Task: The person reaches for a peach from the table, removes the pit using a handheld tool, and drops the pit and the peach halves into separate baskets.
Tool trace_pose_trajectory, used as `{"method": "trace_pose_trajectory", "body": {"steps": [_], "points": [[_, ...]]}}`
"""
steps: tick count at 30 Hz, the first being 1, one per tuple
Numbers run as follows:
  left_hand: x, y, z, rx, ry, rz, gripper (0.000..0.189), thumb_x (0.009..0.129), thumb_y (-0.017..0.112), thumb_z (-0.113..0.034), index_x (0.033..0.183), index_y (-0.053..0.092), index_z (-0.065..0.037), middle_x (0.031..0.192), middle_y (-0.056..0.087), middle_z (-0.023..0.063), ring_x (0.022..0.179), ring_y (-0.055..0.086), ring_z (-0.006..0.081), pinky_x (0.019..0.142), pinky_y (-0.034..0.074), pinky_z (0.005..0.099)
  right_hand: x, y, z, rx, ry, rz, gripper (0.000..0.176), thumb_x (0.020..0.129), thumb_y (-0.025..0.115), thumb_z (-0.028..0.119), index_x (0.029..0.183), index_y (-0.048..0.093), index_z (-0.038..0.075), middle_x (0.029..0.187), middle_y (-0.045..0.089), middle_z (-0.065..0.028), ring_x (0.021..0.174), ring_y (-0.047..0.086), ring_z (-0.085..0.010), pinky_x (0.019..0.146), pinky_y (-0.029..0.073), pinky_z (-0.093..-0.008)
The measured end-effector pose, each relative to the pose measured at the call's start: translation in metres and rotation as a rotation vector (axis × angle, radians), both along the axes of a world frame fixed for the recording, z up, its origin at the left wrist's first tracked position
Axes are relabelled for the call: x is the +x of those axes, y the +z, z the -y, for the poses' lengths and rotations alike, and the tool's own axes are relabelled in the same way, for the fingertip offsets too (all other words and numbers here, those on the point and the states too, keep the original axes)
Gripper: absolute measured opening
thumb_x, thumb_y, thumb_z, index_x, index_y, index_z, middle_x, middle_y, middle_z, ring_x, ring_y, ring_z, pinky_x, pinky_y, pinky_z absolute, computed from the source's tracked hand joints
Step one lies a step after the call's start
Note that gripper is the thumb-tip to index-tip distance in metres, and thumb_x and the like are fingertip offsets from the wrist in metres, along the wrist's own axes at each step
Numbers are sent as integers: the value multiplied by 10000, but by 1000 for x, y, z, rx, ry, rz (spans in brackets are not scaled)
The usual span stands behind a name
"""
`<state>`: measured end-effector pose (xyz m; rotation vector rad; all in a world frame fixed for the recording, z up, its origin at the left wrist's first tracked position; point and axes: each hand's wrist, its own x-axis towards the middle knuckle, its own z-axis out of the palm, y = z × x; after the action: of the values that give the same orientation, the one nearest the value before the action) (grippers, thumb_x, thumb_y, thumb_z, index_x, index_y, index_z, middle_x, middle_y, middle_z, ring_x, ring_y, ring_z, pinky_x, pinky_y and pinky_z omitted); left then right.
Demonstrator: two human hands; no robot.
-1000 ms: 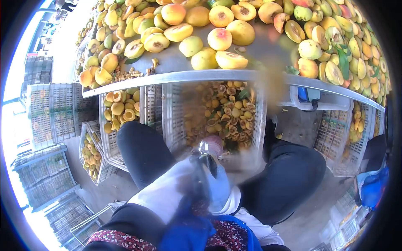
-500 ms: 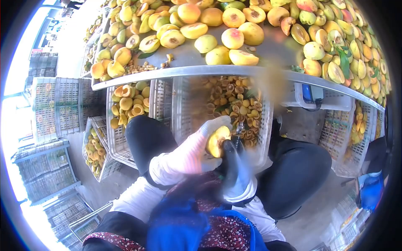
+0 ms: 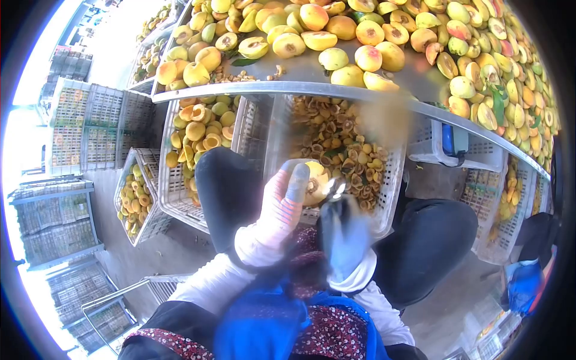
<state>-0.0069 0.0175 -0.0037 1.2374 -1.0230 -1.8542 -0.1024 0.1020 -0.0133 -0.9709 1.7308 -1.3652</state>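
My left hand (image 3: 281, 201), in a pale glove with pinkish stripes, grips a yellow peach half (image 3: 315, 186) with its cut side toward the right. Close beside it, my right hand (image 3: 345, 234), in a blue-grey and dark glove, is closed around a small shiny metal tool (image 3: 336, 188). The tool's tip is at the edge of the peach; motion blur hides its exact shape and whether it touches the flesh. Below both is a white plastic crate (image 3: 389, 195) holding many brown peach pits and scraps (image 3: 354, 159).
A metal-edged table (image 3: 288, 88) ahead bears heaps of halved peaches (image 3: 288, 45). Left of my knees stand a crate of peach halves (image 3: 165, 191) and a smaller tilted crate (image 3: 151, 219). Stacked crates (image 3: 84, 126) rise farther left. A person's blue garment (image 3: 525, 288) shows at right.
The view has shifted, so the table and crates appear slightly farther right. My left hand has turned the peach half more upright, and the metal tool shows more clearly at its right edge.
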Motion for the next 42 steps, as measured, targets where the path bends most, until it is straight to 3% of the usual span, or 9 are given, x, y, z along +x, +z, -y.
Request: {"method": "trace_pose_trajectory", "body": {"steps": [2,4,15,19,22,24,28,30,42], "points": [[0,0,-7,-33,11,17,352,957,517,-331,1117,549,-19,972,612,50,875,559,93,788,463,242,18,-13,-12,-195,-17,-550,159,911,529,148,969,505,1,787,544,-218,696,558,-367,603,431,-400],[-6,-7,-15,-124,49,8,354,960,512,-329,1124,549,-17,1001,612,48,888,569,91,803,461,234,15,-7,-14,-75,14,-392,187,926,489,161,988,510,-14,794,540,-230,723,557,-403,610,418,-443],[-5,-20,-26,-262,34,113,300,965,497,-257,1082,569,10,918,619,45,836,565,89,771,456,229,21,-33,-33,49,92,-237,317,936,469,183,1176,501,-23,923,585,-247,816,569,-413,682,452,-436],[-5,-17,-23,-208,-40,118,295,964,501,-256,1078,571,6,913,619,40,837,564,85,758,453,224,22,-48,-39,-178,74,-601,310,937,473,180,1179,514,-9,933,605,-229,824,581,-389,698,456,-436],[-6,-17,-24,-150,-50,81,287,964,502,-258,1078,570,-3,925,614,35,852,558,83,767,447,221,25,-40,-39,46,14,-83,279,938,481,185,1130,526,-12,891,615,-207,813,586,-360,684,455,-443],[-8,-15,-22,-95,-43,20,286,963,504,-262,1081,569,-10,931,609,32,862,555,81,776,444,221,23,-41,-36,39,39,-317,269,938,484,189,1107,531,-15,874,619,-198,796,590,-363,671,456,-437],[8,-1,4,47,-292,55,375,923,570,-362,1077,585,-21,904,617,22,853,571,78,797,453,226,-2,-9,-16,215,189,287,265,942,475,201,1078,542,-16,841,627,-190,768,602,-377,657,455,-420],[24,-1,25,281,-473,85,400,905,587,-399,1044,610,-25,865,626,13,820,579,77,782,456,221,-4,-5,-16,184,267,85,267,941,481,199,1085,545,-16,828,630,-189,758,608,-382,656,455,-413],[-5,-33,-15,-288,-150,67,425,914,569,-403,1041,575,2,837,569,20,717,485,51,645,392,203,23,-33,-39,74,6,466,310,943,515,162,1161,505,-58,956,626,-154,847,598,-188,739,493,-312]]}}
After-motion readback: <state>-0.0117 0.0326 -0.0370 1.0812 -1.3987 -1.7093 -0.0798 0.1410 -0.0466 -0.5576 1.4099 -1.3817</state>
